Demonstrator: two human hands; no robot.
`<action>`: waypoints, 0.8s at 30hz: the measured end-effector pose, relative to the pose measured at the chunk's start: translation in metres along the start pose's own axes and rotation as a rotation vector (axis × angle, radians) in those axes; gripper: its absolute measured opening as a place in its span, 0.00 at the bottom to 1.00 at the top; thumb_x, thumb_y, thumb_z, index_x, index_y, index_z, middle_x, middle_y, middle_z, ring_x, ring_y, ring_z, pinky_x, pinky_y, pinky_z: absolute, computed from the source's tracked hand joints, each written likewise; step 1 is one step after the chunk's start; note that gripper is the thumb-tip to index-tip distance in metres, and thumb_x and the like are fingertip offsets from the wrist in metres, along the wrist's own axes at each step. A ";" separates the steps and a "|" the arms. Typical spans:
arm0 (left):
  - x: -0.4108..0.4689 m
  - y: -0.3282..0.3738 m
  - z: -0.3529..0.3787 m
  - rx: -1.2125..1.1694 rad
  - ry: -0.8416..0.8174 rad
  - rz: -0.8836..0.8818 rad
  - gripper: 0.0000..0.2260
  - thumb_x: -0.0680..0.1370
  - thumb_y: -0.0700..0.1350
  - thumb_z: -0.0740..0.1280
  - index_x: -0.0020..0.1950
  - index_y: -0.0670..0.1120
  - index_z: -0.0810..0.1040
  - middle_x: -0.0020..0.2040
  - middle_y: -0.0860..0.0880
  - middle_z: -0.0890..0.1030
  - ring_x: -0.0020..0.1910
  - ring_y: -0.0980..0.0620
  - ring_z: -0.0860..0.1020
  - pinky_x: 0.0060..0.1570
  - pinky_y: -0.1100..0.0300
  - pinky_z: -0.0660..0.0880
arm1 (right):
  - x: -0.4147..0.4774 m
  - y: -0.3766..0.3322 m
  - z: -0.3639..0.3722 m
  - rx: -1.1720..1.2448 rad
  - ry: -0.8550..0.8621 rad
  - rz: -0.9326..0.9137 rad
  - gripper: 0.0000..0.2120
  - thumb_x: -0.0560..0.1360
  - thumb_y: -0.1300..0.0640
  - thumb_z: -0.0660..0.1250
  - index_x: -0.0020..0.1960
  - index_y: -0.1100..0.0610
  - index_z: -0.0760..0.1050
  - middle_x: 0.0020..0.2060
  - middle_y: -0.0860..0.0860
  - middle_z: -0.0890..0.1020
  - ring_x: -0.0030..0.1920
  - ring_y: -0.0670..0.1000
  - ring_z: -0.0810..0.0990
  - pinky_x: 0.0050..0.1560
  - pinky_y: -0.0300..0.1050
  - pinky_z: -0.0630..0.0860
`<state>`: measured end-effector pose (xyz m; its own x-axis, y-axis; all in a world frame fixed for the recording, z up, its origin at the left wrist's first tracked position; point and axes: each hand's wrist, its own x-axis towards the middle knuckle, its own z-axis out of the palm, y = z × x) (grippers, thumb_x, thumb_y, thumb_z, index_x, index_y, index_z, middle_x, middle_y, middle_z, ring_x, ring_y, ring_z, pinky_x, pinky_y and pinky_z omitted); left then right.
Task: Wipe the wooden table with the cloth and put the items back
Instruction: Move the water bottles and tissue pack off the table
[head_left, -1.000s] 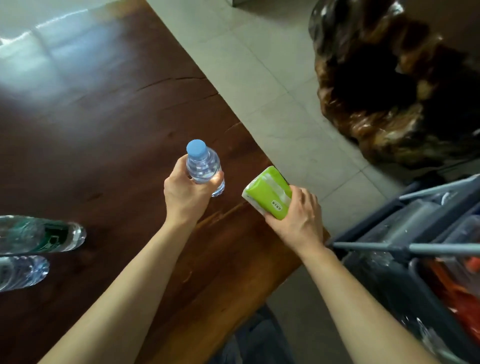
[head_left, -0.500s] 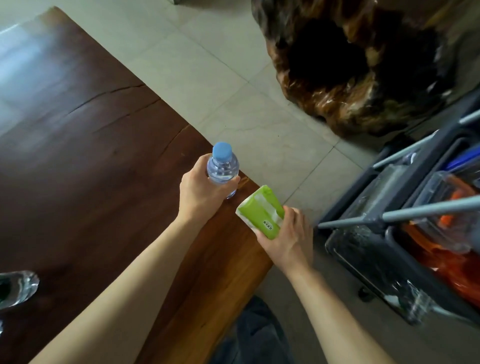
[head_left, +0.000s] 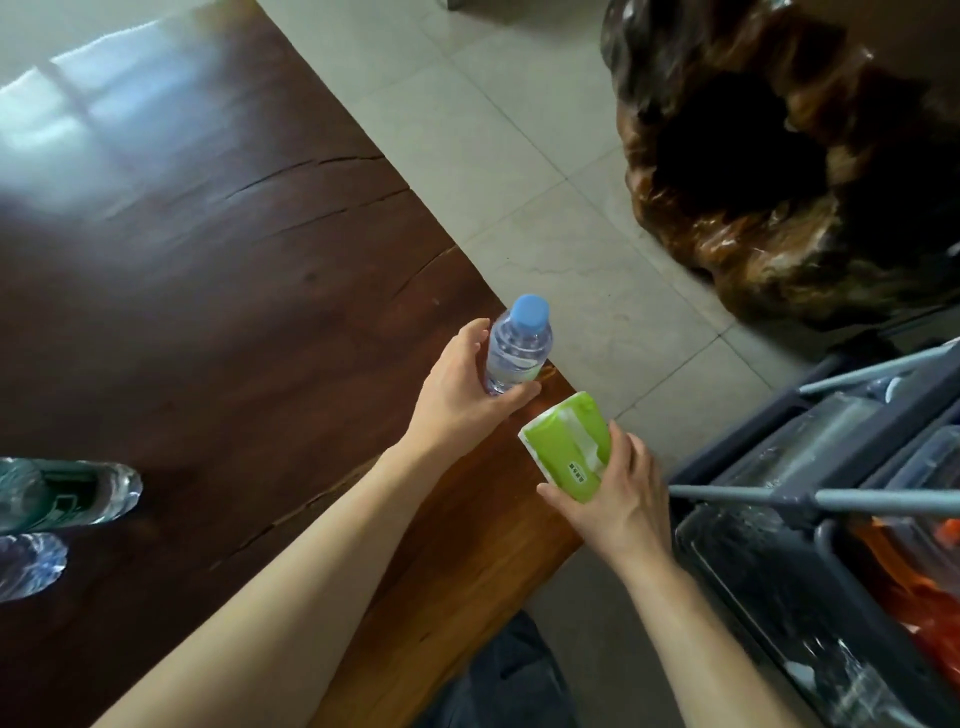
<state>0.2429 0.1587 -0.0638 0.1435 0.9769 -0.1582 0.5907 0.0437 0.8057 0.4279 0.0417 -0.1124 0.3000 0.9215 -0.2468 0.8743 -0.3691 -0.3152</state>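
Note:
My left hand (head_left: 460, 395) grips a small clear water bottle with a blue cap (head_left: 517, 345), held upright over the right corner of the dark wooden table (head_left: 218, 270). My right hand (head_left: 621, 501) holds a green tissue pack (head_left: 569, 449) just past the table's right edge, tilted, close to the bottle. No cloth is in view.
Two more clear bottles (head_left: 67, 493) (head_left: 28, 564) lie at the table's left edge. A dark cart (head_left: 810, 519) with grey rails and plastic bins stands on the right. A large carved root stump (head_left: 779, 171) sits on the tiled floor (head_left: 519, 156) beyond it.
The view has swung back left, so the two lying bottles show again. Both hands keep their hold; bottle and tissue pack stay near the table's right corner.

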 end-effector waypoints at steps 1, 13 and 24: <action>-0.006 -0.005 -0.005 0.040 0.018 -0.003 0.37 0.69 0.60 0.76 0.73 0.50 0.68 0.68 0.53 0.77 0.66 0.56 0.75 0.64 0.58 0.73 | -0.002 -0.002 -0.004 0.004 0.014 -0.025 0.54 0.63 0.27 0.71 0.76 0.58 0.58 0.69 0.60 0.70 0.67 0.62 0.71 0.64 0.60 0.72; -0.167 -0.092 -0.128 -0.020 0.450 -0.236 0.12 0.76 0.53 0.72 0.56 0.49 0.82 0.49 0.56 0.84 0.46 0.60 0.82 0.48 0.58 0.81 | -0.068 -0.109 -0.026 0.177 0.139 -0.621 0.15 0.72 0.56 0.72 0.57 0.60 0.80 0.53 0.55 0.82 0.54 0.56 0.81 0.60 0.48 0.74; -0.295 -0.178 -0.228 -0.367 0.969 -0.619 0.05 0.76 0.51 0.70 0.43 0.52 0.82 0.35 0.52 0.85 0.37 0.53 0.84 0.45 0.46 0.82 | -0.139 -0.287 0.026 0.459 -0.282 -0.676 0.03 0.77 0.52 0.71 0.51 0.47 0.80 0.42 0.41 0.84 0.44 0.40 0.80 0.40 0.27 0.72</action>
<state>-0.0852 -0.0895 -0.0306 -0.8321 0.5143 -0.2077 0.0653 0.4628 0.8841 0.1254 0.0167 -0.0116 -0.3883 0.9187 -0.0717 0.5724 0.1795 -0.8001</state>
